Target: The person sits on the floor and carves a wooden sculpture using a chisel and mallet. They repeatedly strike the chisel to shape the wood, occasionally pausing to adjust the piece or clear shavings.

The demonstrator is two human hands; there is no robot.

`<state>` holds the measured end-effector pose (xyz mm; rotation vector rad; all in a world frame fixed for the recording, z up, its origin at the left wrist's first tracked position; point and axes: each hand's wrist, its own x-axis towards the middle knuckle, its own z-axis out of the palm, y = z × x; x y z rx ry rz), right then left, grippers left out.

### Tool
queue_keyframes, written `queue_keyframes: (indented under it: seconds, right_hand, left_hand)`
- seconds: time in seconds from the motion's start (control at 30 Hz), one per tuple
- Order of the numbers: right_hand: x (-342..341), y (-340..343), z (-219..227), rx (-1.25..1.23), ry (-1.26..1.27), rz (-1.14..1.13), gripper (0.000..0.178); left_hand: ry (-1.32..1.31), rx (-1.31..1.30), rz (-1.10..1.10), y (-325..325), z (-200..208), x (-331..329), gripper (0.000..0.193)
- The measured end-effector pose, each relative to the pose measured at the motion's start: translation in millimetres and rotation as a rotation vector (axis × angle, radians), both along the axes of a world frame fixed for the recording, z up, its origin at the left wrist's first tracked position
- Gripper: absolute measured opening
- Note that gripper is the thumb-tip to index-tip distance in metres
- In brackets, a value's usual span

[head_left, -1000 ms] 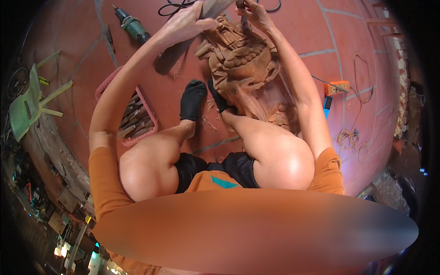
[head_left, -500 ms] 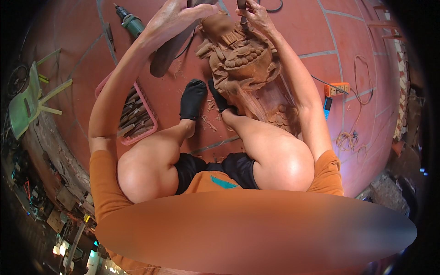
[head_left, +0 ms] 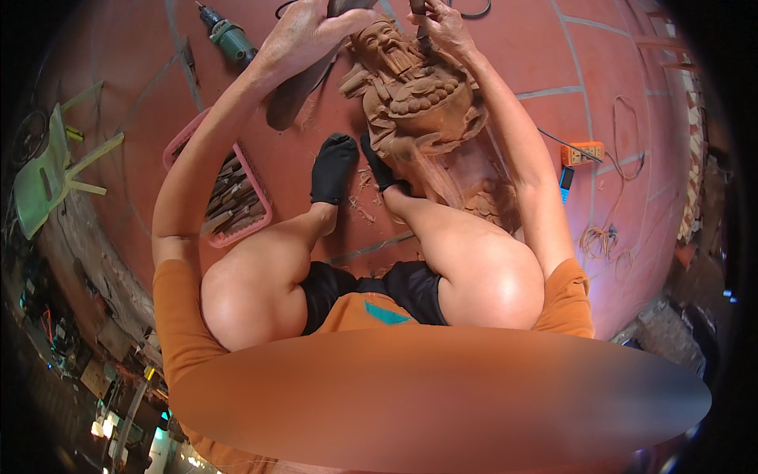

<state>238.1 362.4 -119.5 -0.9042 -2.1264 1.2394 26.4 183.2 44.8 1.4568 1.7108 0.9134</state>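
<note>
A brown carved wooden figure [head_left: 430, 107] of a bearded man lies on the floor in front of me, its head toward the top edge. My left hand [head_left: 312, 31] is closed on a long dark club [head_left: 294, 99], thumb stretched along it; its other fingers are partly cut off by the top edge. The club's broad end hangs toward my body, left of the figure. Beside the figure's head, my right hand [head_left: 444, 30] grips a dark chisel-like tool [head_left: 418, 9], whose upper part is out of view.
A pink basket [head_left: 264, 212] of carving tools [head_left: 233, 197] is by my left knee. Beyond it lies a green power tool [head_left: 229, 39]. Right of my arm are an orange socket block [head_left: 582, 153], a blue phone [head_left: 566, 183] and loose cord [head_left: 598, 237]. A green chair [head_left: 43, 186] is far left.
The club has shifted slightly to the right and up with my left hand. My right hand stays beside the figure's head, still gripping the tool.
</note>
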Motion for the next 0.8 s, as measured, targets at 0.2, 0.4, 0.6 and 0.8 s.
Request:
queue_keyframes:
  seconds: [0.2,0.4,0.6,0.8]
  right_hand:
    - [-11,-2,-9,0.082,0.097,0.043,0.023]
    - [6,14,-9,-0.034,0.030,-0.053,0.020]
    - [-4,10,-12,-0.087,0.087,-0.025,0.027]
    - [-4,4,-9,-0.157,0.076,0.023,0.029]
  left_hand:
    - [0.289,-0.071,-0.158,4,-31,-4,0.064]
    - [-0.040,-0.150,-0.013,-11,-18,-11,0.056]
    - [-0.081,-0.154,0.016,-10,7,-2,0.057]
    - [-0.131,-0.116,0.020,-15,24,3,0.047]
